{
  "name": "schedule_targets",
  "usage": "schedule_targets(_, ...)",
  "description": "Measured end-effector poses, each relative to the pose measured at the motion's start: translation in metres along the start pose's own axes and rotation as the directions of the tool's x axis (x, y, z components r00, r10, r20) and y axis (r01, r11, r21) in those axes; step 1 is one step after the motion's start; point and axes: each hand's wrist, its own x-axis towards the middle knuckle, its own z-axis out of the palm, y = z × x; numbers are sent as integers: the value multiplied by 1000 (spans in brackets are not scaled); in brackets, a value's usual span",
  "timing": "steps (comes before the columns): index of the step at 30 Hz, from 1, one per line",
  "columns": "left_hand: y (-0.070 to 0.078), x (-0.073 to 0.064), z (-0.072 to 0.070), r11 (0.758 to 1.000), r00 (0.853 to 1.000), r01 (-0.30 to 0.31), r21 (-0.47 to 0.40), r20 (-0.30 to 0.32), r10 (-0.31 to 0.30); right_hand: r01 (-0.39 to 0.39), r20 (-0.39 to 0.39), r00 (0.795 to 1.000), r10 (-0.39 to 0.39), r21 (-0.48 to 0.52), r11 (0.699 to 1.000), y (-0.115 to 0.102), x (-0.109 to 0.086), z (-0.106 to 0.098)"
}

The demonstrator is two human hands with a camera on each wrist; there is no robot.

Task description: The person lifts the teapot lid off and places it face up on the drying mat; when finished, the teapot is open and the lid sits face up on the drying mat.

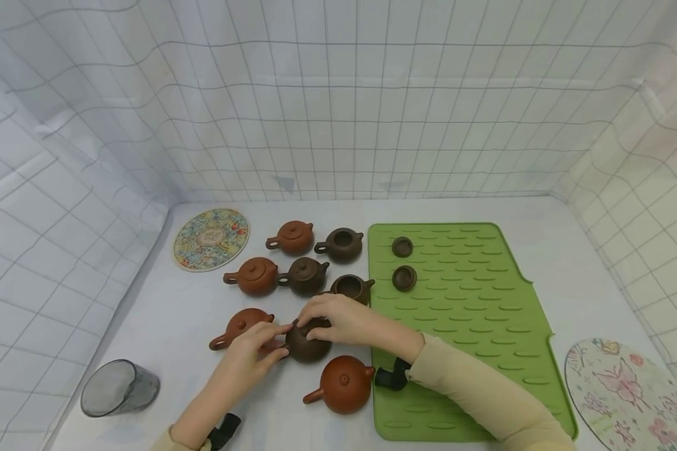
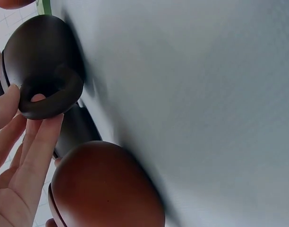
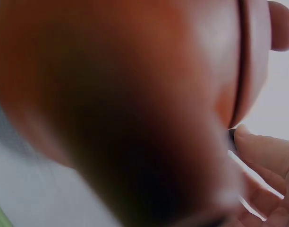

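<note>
My left hand point(image 1: 247, 356) holds a dark brown teapot point(image 1: 306, 349) by its handle. In the left wrist view, thumb and fingers pinch the looped handle point(image 2: 49, 107). From the right, my right hand point(image 1: 344, 318) reaches over the same teapot, its thumb and fingers gripping at the lid, which they largely cover. A reddish-brown teapot point(image 1: 345, 385) sits just in front, and its blurred spout and body fill most of the right wrist view. Close behind my left fingers is another reddish-brown teapot point(image 1: 244, 324) with its lid on.
Farther back stand two open dark teapots point(image 1: 343, 245), a lidded dark teapot point(image 1: 303, 277) and reddish-brown teapots point(image 1: 258, 277). Two dark lids point(image 1: 404, 278) lie on the green mat point(image 1: 457, 326). A glass point(image 1: 118, 388) is at left; round patterned mats point(image 1: 211, 240) lie back left and front right.
</note>
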Motion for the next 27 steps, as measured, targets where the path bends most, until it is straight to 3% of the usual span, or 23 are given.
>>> schedule_targets(5,0,1,1,1000,1000,23,0,-1,-23,-10,6,1000,10,-15,1000,-2,1,0)
schedule_targets(12,-1,3,2,992,997,73,-106,21,-71,-22,-4,1000,22,-58,998,-5,1,0)
schedule_targets(18,-3,3,3,990,997,80,-116,23,-78,2,-38,999,-4,-58,998,-6,0,1)
schedule_targets(23,-3,3,3,991,996,84,-107,31,-81,-1,-100,995,4,31,1000,-4,-3,2)
schedule_targets(27,-2,3,2,991,996,89,-96,32,-86,-71,-115,989,98,220,973,2,-7,4)
